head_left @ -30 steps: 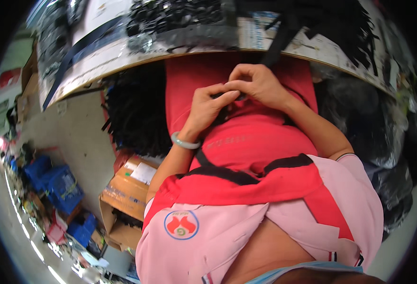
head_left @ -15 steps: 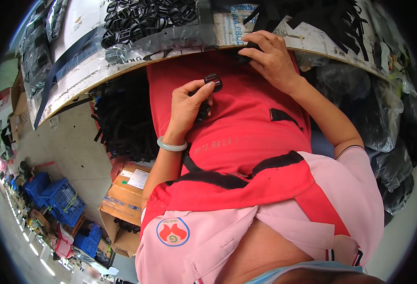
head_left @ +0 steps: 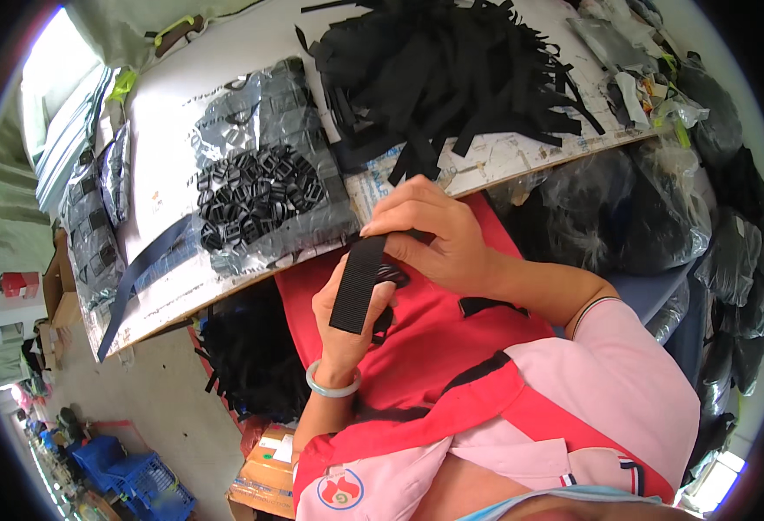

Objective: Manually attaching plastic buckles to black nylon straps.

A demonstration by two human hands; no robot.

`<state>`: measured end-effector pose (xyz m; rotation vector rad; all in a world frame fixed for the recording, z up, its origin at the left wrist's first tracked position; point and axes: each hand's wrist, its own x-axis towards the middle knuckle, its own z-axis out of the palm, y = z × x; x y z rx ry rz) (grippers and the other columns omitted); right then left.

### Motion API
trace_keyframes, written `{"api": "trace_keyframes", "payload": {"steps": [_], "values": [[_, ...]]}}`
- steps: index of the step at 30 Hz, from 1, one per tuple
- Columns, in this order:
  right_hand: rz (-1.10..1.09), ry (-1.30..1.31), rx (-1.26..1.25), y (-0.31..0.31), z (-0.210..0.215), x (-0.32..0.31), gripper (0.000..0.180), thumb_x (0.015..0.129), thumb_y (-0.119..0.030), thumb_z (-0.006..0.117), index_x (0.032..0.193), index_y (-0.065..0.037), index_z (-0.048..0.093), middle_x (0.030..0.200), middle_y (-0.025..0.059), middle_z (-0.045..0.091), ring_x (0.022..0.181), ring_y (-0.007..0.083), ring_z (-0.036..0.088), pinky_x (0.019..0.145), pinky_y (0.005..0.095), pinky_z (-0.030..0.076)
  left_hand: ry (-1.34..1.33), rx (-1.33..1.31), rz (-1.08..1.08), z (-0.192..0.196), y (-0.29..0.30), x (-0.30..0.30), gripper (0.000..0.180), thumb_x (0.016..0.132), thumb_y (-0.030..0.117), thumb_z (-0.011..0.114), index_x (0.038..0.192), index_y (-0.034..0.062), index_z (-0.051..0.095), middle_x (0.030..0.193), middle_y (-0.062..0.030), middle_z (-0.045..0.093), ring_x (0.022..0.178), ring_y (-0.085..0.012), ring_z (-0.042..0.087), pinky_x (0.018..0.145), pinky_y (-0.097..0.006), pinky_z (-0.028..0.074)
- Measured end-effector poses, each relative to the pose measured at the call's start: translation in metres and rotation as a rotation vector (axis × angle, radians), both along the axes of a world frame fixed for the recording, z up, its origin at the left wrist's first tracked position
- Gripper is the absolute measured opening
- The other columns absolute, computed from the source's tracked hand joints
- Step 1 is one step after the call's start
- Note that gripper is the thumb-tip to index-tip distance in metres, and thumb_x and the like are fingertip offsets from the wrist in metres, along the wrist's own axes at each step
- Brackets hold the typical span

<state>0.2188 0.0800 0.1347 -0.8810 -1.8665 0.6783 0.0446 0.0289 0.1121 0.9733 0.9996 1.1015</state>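
Note:
My right hand [head_left: 441, 233] pinches a short strip of black webbing strap [head_left: 358, 286] between thumb and fingers. The strap hangs down across the back of my left hand [head_left: 339, 347]. Fingers curled, my left hand holds a black plastic buckle [head_left: 397, 276] by its thumb. A second dark piece shows below that thumb, too covered to make out fully. Whether the strap passes through the buckle I cannot tell. Both hands are over the red apron [head_left: 434, 347], just in front of the table edge.
On the white table [head_left: 161, 143] lies a heap of black strap pieces [head_left: 443, 78]. Left of it, loose black buckles [head_left: 256, 195] rest on a plastic bag. Clear bags [head_left: 582, 208] fill the space at right; a carton [head_left: 265, 478] and blue crates [head_left: 130, 473] stand lower left.
My right hand has come back from the table edge to my left hand, bringing the strap into full sight. The view has shifted, showing more of the tabletop. My left hand still holds the buckle.

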Motion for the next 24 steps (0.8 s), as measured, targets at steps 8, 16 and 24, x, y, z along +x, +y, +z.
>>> {"api": "trace_keyframes", "payload": {"steps": [8,16,24], "values": [[0.027,0.307,-0.685,-0.006,-0.026,-0.001,0.01,0.086,-0.007,0.07,0.091,0.001,0.068,0.077,0.0,0.062,0.069,0.0058,0.055,0.064,0.0202,0.046,0.244,-0.034,-0.265,-0.032,-0.015,-0.011,0.013,0.082,0.007,0.073,0.088,-0.003,0.068,0.071,-0.002,0.054,0.063,-0.0091,0.052,0.054,-0.025,0.039],[0.211,0.15,-1.182,-0.017,-0.031,0.0,0.017,0.094,-0.019,0.06,0.094,-0.003,0.062,0.06,-0.0008,0.059,0.046,0.0038,0.054,0.042,0.0165,0.041,0.149,-0.243,0.111,-0.043,-0.014,-0.033,0.011,0.087,0.005,0.068,0.094,-0.0035,0.068,0.079,0.0012,0.062,0.063,-0.0029,0.052,0.053,-0.019,0.039],[0.168,0.229,-1.274,-0.025,-0.051,-0.012,0.023,0.094,-0.025,0.061,0.09,-0.003,0.062,0.056,0.0,0.057,0.042,0.0051,0.052,0.039,0.0181,0.038,0.477,0.253,0.186,-0.066,-0.014,-0.028,0.014,0.08,-0.001,0.07,0.094,-0.0016,0.067,0.075,-0.0054,0.059,0.064,-0.0127,0.057,0.055,-0.026,0.044]]}}
